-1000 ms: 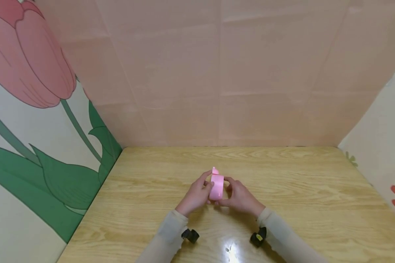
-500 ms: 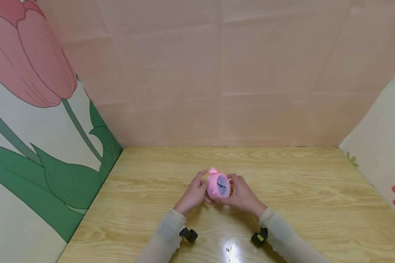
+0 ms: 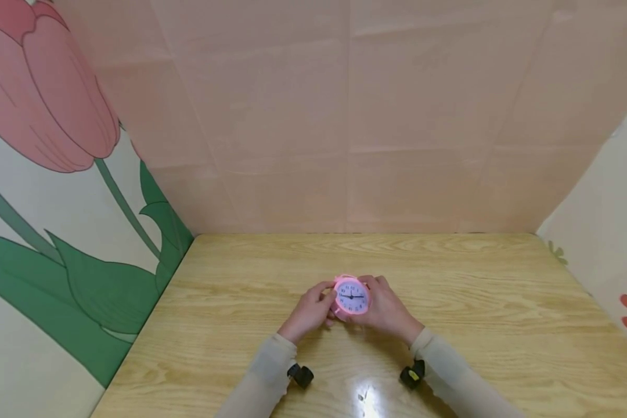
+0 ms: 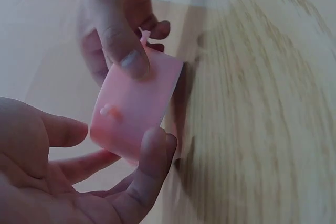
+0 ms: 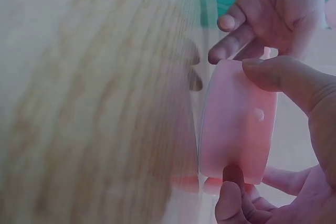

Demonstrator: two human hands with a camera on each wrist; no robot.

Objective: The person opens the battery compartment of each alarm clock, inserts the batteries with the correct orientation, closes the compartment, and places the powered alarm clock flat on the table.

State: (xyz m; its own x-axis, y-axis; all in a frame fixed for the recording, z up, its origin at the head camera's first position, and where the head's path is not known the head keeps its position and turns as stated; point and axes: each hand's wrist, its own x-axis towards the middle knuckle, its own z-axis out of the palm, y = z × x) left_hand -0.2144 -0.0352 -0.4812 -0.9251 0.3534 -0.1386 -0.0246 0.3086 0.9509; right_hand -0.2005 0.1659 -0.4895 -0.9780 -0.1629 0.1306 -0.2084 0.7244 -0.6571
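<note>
A pink alarm clock (image 3: 352, 296) with a white dial is between both hands near the table's middle, its dial toward the head camera. My left hand (image 3: 309, 310) holds its left side, with curled fingers (image 4: 152, 153) against the casing in the left wrist view. From the right, my right hand (image 3: 389, 310) grips the clock. The right wrist view shows the right thumb (image 5: 265, 72) at one end of the casing and a finger (image 5: 232, 174) at the other. A small knob (image 5: 258, 114) projects from the back. Part of the dial's edge is covered by fingers.
A wood-grain table (image 3: 230, 278) lies beneath the hands. Pink sheeting (image 3: 345, 128) stands at its back, and a tulip-printed panel (image 3: 99, 278) along the left. A white panel (image 3: 606, 220) bounds the right. Black wrist cameras (image 3: 302, 376) sit on both sleeves.
The alarm clock has turned between the hands, from its pink side showing to its dial facing the head camera. Both hands stay at nearly the same spot with shifted fingers.
</note>
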